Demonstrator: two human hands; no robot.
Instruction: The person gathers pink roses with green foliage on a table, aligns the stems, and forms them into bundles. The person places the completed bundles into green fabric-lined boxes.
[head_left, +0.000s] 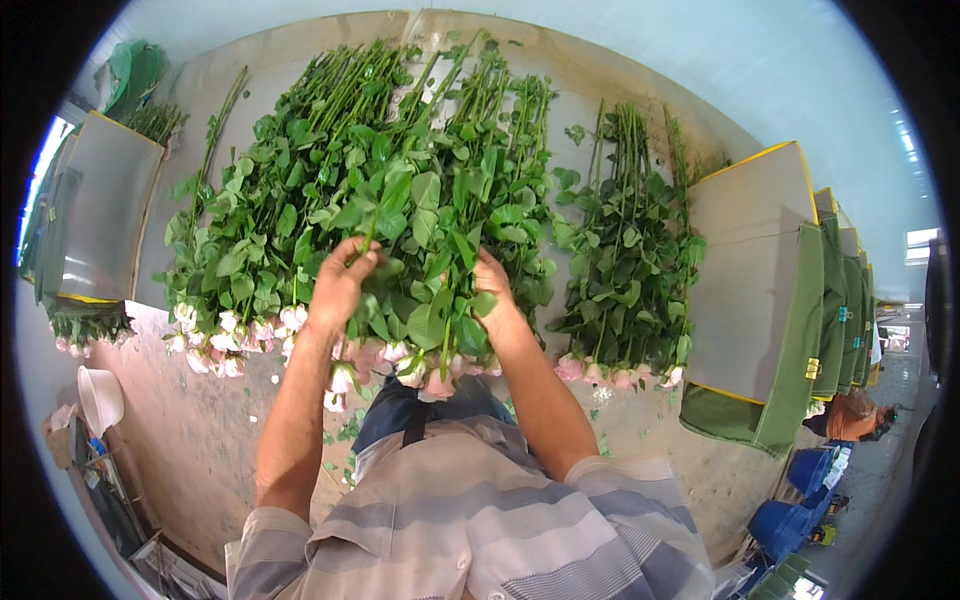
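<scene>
My left hand (341, 285) pinches a green rose stem (370, 225) between thumb and fingers, above a spread of leaves. My right hand (495, 289) is closed around leafy rose stems (448, 330); leaves cover its fingertips. Pale pink rose heads (411, 370) hang below both hands, at the table edge nearest my body. Under and around my hands lies a thick layer of cut roses (300, 180), cut ends pointing away from me and blooms towards me.
A separate group of roses (626, 195) lies to the right, beside a grey upright panel (750, 277) with green cloth (799, 330). Another panel (109, 210) stands at the left. A lone stem (214, 135) lies at the upper left. Blue buckets (780, 525) and a person (851, 416) are far right.
</scene>
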